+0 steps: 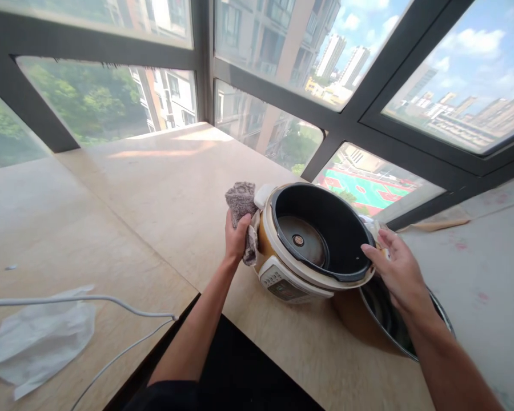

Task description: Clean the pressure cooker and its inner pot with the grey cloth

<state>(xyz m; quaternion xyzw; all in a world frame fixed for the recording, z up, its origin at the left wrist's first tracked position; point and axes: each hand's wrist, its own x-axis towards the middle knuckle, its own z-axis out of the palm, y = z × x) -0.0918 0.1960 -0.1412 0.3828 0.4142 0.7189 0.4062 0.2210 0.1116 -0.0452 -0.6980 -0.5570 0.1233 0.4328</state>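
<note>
An electric pressure cooker (295, 279), white and gold with a control panel on its front, stands lidless on the stone-patterned counter. Its dark inside is bare down to the round heating plate (308, 242). In my left hand (236, 237) is a crumpled grey-brown cloth (241, 201), closed in the fingers beside the cooker's left handle (263, 195). My right hand (396, 268) is at the cooker's right side, thumb over the rim and fingers around the side handle. Below that hand, a round metal pot (370, 325) is partly hidden by my wrist.
A white cable (111, 298) and a thin translucent plastic bag (43, 339) lie at the left. Dark-framed windows (257, 74) border the counter (154, 211) at the back. A pale wall (488, 274) closes off the right, and a dark gap (244, 365) opens at the front.
</note>
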